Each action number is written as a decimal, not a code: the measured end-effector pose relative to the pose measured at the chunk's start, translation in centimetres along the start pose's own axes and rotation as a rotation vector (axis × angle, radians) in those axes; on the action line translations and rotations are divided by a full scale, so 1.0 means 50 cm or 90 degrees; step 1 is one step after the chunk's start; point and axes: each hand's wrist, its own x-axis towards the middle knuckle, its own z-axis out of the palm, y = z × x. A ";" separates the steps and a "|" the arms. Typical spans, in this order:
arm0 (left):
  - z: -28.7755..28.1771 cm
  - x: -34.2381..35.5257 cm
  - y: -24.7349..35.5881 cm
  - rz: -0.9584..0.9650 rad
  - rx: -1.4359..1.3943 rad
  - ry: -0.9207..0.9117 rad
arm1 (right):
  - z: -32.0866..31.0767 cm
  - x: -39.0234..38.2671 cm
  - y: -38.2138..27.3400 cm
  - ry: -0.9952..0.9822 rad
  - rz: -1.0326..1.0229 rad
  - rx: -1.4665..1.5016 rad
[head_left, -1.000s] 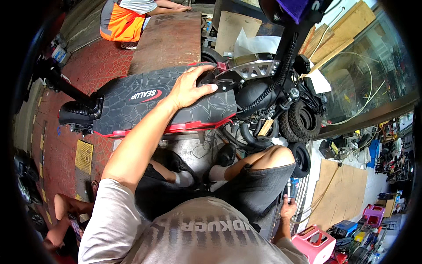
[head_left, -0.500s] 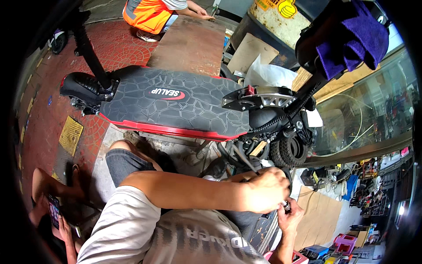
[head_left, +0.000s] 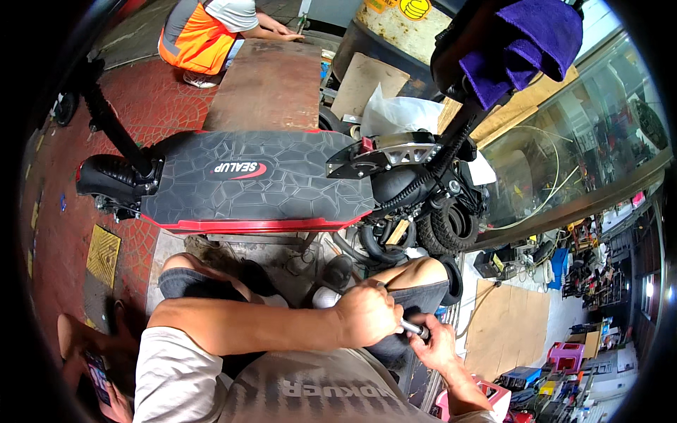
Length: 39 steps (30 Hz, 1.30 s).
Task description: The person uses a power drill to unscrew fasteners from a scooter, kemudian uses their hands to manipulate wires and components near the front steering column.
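Note:
My left hand is closed in a fist around one end of a slim tool, a silver metal shaft with a black part at its right end. Thumb and fingers of my right hand pinch that black end. The hands are a short way apart over my right thigh, the bare shaft showing between them. Its kind is hard to make out, since both ends are covered. Beyond my knees an electric scooter lies across the view, its black patterned deck edged in red.
A purple cloth hangs over the scooter's right end. Small tyres lie below it. Past the deck stands a brown board, with a person in an orange vest crouching behind. Another person holds a phone at lower left.
My hands have moved left and toward my body. The left fist has drawn apart from the right hand, exposing the silver shaft. My head view has shifted, so the scooter appears farther left.

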 end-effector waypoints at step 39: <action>-0.111 0.102 -0.162 0.038 -0.016 0.222 | 0.191 -0.250 0.444 0.484 0.461 0.215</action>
